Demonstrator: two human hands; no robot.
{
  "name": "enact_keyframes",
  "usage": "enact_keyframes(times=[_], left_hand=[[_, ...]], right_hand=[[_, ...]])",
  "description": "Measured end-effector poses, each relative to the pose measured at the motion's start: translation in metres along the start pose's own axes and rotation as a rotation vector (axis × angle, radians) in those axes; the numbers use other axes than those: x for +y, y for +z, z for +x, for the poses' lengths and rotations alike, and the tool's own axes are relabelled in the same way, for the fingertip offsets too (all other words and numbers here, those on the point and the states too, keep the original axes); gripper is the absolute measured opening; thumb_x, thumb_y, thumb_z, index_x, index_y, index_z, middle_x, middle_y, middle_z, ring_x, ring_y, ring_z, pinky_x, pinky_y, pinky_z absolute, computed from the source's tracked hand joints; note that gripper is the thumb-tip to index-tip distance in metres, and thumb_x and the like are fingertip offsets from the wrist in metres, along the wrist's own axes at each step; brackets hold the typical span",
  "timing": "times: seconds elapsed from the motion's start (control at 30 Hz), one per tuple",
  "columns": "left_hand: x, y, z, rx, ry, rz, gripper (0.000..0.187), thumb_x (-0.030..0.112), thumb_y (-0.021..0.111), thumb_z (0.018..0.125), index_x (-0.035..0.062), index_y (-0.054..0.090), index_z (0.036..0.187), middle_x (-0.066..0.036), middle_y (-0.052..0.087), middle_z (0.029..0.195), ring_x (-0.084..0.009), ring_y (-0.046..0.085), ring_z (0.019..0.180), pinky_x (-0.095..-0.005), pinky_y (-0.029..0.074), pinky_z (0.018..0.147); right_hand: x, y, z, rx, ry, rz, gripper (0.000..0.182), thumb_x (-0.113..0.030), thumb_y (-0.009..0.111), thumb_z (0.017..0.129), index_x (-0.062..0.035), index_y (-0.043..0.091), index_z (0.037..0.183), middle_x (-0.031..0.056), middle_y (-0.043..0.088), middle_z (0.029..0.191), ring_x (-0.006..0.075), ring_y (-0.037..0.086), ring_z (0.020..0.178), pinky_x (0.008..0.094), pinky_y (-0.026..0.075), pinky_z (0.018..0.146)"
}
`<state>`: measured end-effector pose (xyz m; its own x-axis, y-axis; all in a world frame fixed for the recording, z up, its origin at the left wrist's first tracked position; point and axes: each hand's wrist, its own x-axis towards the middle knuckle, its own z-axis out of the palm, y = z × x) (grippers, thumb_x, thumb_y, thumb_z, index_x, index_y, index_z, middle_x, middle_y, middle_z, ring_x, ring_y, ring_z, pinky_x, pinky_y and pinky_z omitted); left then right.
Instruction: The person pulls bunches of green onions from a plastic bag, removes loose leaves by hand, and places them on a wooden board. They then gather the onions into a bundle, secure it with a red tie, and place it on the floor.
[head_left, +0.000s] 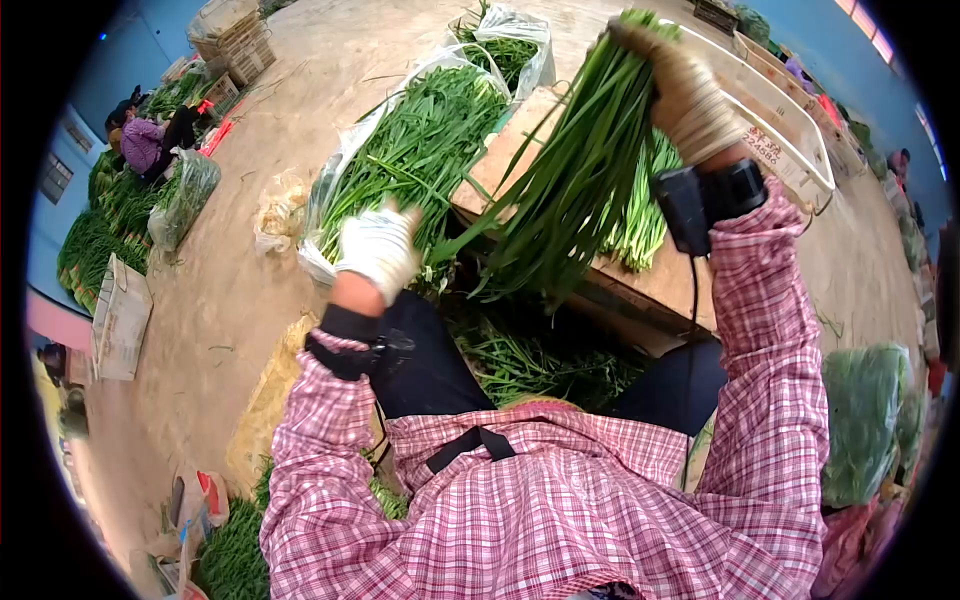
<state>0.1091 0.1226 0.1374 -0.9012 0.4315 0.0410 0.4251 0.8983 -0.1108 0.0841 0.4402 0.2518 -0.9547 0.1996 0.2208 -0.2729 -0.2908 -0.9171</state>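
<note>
My right hand (690, 100), in a white-wrapped glove, grips a bunch of long green garlic chives (575, 175) near its upper end. The leaves hang down to the left over the wooden board. My left hand (380, 245), also gloved and slightly blurred, is over the near end of a large heap of chives (425, 135) in clear plastic; its fingertips look apart and I see nothing in them. Another chive bundle (640, 215) lies on the wooden board (630, 285), partly hidden behind the held bunch.
Loose greens (540, 365) lie on the floor between my knees. White plastic crates (780, 140) stand at the right. A wrapped green bundle (862, 420) sits at the lower right. At the far left a person (143, 140) sits among heaped greens, near a white crate (122, 318).
</note>
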Motion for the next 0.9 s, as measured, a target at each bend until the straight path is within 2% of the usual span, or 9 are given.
enact_keyframes(times=[0.07,0.17,0.3,0.37,0.4,0.5,0.57,0.77,0.9], left_hand=[[-0.019,-0.012,-0.002,0.434,0.122,-0.244,0.035,0.03,0.073,0.077,0.0102,0.07,0.106,-0.019,0.065,0.102,-0.0307,0.065,0.088,-0.0375,0.052,0.076],[0.01,-0.073,-0.003,-0.324,0.275,-1.039,0.065,0.062,0.05,0.091,0.0021,0.07,0.106,-0.016,0.069,0.109,-0.0241,0.063,0.103,-0.0393,0.049,0.088],[0.058,-0.095,0.026,-0.446,0.784,-1.644,0.12,0.093,0.015,0.069,-0.0021,0.051,0.133,-0.02,0.057,0.13,-0.0328,0.052,0.124,-0.0451,0.04,0.104],[0.069,-0.143,0.027,-0.652,0.691,-1.995,0.131,0.094,0.028,0.066,-0.0066,0.006,0.148,-0.03,0.027,0.149,-0.04,0.033,0.137,-0.051,0.026,0.115],[0.069,-0.114,0.064,-0.64,1.257,-2.09,0.128,0.095,0.01,0.064,-0.003,0.035,0.143,-0.021,0.048,0.14,-0.0388,0.041,0.133,-0.0523,0.03,0.111],[0.091,-0.11,0.027,-0.508,1.058,-2.484,0.12,0.093,0.015,0.069,0.0036,0.017,0.148,-0.024,0.042,0.142,-0.0389,0.047,0.127,-0.0546,0.033,0.111],[0.102,-0.081,0.02,-0.426,0.879,-2.458,0.119,0.093,0.036,0.064,0.0054,0.023,0.144,-0.017,0.041,0.14,-0.0336,0.05,0.124,-0.0526,0.044,0.104],[0.133,0.043,-0.008,-0.347,-0.017,-2.708,0.098,0.081,0.044,0.074,0.0104,0.037,0.141,-0.01,0.05,0.132,-0.0277,0.05,0.122,-0.0425,0.049,0.098],[0.146,0.121,-0.005,-0.548,0.069,-2.765,0.095,0.076,0.052,0.074,0.0056,0.043,0.137,-0.012,0.056,0.128,-0.0279,0.058,0.112,-0.0457,0.053,0.091]], right_hand=[[-0.018,0.005,-0.003,-0.206,-0.162,-0.014,0.01,-0.012,0.062,0.088,-0.0036,0.063,0.094,0.0072,0.065,0.077,0.0195,0.066,0.07,0.0299,0.057,0.062],[-0.035,0.039,-0.018,-0.142,-0.243,-0.192,0.007,-0.01,0.063,0.088,-0.0031,0.066,0.09,0.0069,0.067,0.078,0.0172,0.064,0.065,0.0281,0.054,0.058],[-0.07,0.078,-0.057,-0.44,-0.749,-0.355,0.011,-0.012,0.062,0.091,-0.0019,0.065,0.094,0.007,0.068,0.082,0.0158,0.064,0.066,0.0284,0.054,0.058],[-0.109,0.092,-0.093,-0.303,-1.263,-1.213,0.019,-0.021,0.068,0.088,-0.0056,0.063,0.098,0.007,0.068,0.086,0.016,0.067,0.072,0.0286,0.057,0.061],[-0.105,0.089,-0.103,-0.295,-1.309,-1.222,0.019,-0.021,0.068,0.088,-0.0056,0.063,0.098,0.007,0.068,0.086,0.016,0.067,0.072,0.0286,0.057,0.061],[-0.036,0.051,-0.104,-0.01,-1.468,-1.252,0.026,-0.021,0.072,0.085,-0.0061,0.066,0.105,0.0069,0.066,0.108,0.0195,0.065,0.1,0.0335,0.054,0.089],[-0.01,0.05,-0.099,-0.481,-1.187,-0.699,0.03,-0.027,0.079,0.071,-0.0216,0.069,0.099,0.0078,0.064,0.109,0.032,0.059,0.11,0.0438,0.049,0.092],[0.116,-0.01,-0.182,-0.528,-0.628,-1.299,0.056,-0.015,0.076,0.06,-0.0248,0.065,0.114,0.0089,0.048,0.138,0.0413,0.035,0.134,0.0578,0.027,0.11],[0.123,-0.047,-0.222,-0.622,-0.299,-1.259,0.072,-0.008,0.073,0.062,-0.0197,0.055,0.13,0.0138,0.039,0.145,0.0447,0.03,0.135,0.0555,0.026,0.111]])
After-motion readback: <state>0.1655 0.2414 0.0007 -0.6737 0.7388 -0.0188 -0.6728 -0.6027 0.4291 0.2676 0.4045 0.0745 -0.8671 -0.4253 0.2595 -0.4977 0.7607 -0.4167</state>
